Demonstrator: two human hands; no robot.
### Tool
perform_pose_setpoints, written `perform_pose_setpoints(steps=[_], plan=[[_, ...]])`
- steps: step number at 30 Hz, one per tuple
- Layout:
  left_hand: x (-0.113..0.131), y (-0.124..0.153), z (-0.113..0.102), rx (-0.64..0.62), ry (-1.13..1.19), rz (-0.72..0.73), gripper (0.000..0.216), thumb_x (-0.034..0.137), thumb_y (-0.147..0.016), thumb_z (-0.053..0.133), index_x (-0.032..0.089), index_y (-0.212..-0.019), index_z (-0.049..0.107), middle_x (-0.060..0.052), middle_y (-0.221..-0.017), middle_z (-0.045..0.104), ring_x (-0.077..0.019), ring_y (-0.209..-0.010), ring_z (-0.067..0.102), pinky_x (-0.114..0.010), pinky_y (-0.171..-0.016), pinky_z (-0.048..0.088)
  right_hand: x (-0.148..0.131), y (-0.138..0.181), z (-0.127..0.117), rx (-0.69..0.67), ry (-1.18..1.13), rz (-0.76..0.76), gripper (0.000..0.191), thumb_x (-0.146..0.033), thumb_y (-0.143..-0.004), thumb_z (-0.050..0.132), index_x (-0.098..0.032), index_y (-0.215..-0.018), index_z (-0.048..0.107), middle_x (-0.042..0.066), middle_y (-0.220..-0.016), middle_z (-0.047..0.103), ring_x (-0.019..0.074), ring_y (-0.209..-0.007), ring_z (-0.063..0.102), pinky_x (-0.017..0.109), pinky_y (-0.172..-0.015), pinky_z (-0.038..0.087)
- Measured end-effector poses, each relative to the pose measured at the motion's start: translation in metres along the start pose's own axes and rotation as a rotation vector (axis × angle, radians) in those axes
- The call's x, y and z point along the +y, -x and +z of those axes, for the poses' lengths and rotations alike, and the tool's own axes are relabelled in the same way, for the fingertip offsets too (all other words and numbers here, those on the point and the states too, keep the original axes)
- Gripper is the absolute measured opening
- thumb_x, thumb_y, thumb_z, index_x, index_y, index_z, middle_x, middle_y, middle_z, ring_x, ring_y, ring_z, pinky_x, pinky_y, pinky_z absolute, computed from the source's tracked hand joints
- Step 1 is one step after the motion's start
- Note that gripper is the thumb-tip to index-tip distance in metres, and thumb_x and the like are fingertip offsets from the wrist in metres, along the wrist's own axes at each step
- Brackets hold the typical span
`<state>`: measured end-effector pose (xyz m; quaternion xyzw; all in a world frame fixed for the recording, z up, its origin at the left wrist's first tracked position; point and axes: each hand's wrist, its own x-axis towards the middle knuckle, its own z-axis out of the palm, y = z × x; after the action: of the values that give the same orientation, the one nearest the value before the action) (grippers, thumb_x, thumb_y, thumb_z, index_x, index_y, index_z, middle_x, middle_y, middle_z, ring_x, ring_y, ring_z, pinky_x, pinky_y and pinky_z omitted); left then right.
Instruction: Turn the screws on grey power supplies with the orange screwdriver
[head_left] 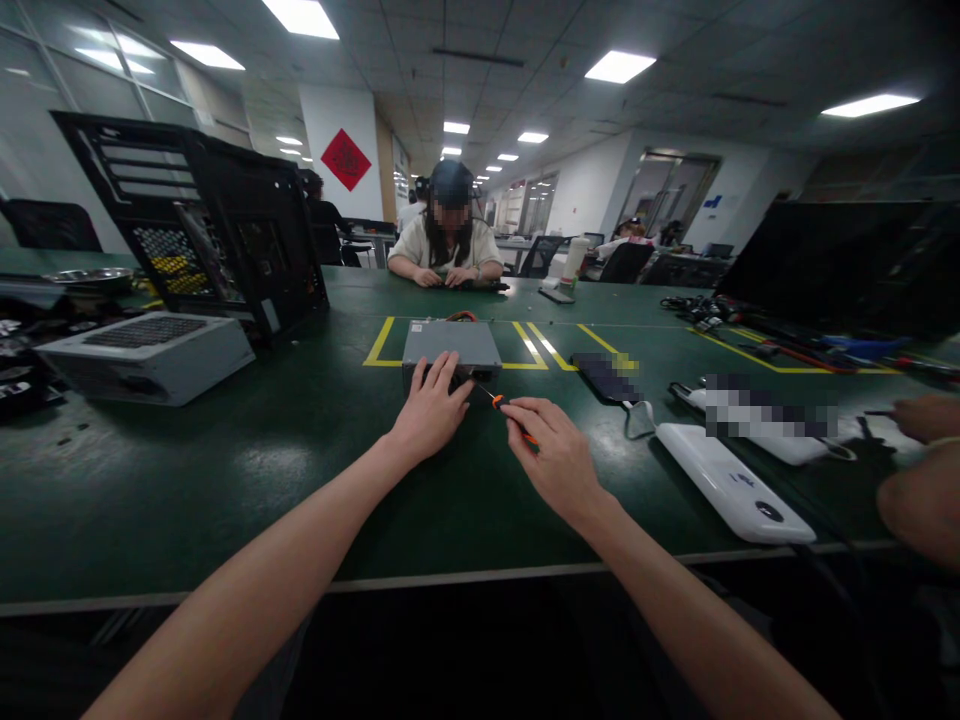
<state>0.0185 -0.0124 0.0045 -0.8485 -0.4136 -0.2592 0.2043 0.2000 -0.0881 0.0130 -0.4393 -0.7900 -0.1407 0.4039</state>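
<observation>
A grey metal computer power supply (452, 343) lies on the green table in front of me, with some coloured wires behind it. My left hand (433, 405) rests against its near side, fingers spread over the front edge and top. In my right hand (551, 450) is a screwdriver (498, 402) with an orange and black handle. Its thin shaft points up and left at the unit's near right face. Whether the tip touches a screw there is too small to tell.
A black computer case (259, 235) and a second power supply (150, 355) stand left. Phones (604, 378) and a white power bank (731, 480) lie right, near another person's hand (926, 450). Across the table (285, 520) sits a person (446, 235). A monitor (847, 265) stands far right.
</observation>
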Motion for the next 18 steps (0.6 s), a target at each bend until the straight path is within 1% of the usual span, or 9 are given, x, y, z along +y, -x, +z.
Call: perform_pose_setpoints(steps=[6,11,15,18], plan=[[-0.0011,-0.0005,-0.0017,-0.009,0.009,-0.006,0.032,0.023,-0.088,0.043,0.015,-0.117,0.057,-0.017,-0.142,0.035,-0.0279,-0.134,0.028,-0.051,-0.109,0.02,-0.0017,0.0018,0.0012,-0.066,0.103,-0.058,0.027,-0.011,-0.086,0.043,-0.016,-0.105,0.061,0.011,-0.104,0.06,0.022,-0.093,0.054,0.04,-0.082,0.049],[-0.0016,-0.0006,0.0006,-0.011,0.012,-0.026,0.032,0.022,-0.089,0.04,0.015,-0.117,0.055,-0.015,-0.142,0.037,-0.0263,-0.134,0.028,-0.049,-0.11,0.019,-0.0029,0.0039,0.0001,-0.094,0.148,-0.076,0.027,-0.009,-0.084,0.044,-0.016,-0.103,0.062,0.011,-0.107,0.059,0.023,-0.093,0.052,0.041,-0.082,0.048],[-0.0014,-0.0005,0.0016,-0.002,0.009,-0.026,0.032,0.022,-0.089,0.04,0.015,-0.117,0.055,-0.015,-0.142,0.036,-0.0262,-0.134,0.029,-0.049,-0.11,0.019,-0.0025,0.0056,-0.0007,-0.09,0.15,-0.083,0.026,-0.01,-0.084,0.044,-0.015,-0.104,0.061,0.011,-0.107,0.059,0.0226,-0.094,0.052,0.039,-0.083,0.048],[-0.001,-0.0006,0.002,0.004,0.01,-0.031,0.032,0.022,-0.089,0.04,0.015,-0.116,0.056,-0.015,-0.142,0.037,-0.0263,-0.134,0.029,-0.049,-0.11,0.019,-0.0004,0.0068,-0.0011,-0.067,0.108,-0.071,0.026,-0.01,-0.084,0.045,-0.016,-0.103,0.061,0.01,-0.106,0.06,0.0219,-0.095,0.053,0.039,-0.083,0.049]])
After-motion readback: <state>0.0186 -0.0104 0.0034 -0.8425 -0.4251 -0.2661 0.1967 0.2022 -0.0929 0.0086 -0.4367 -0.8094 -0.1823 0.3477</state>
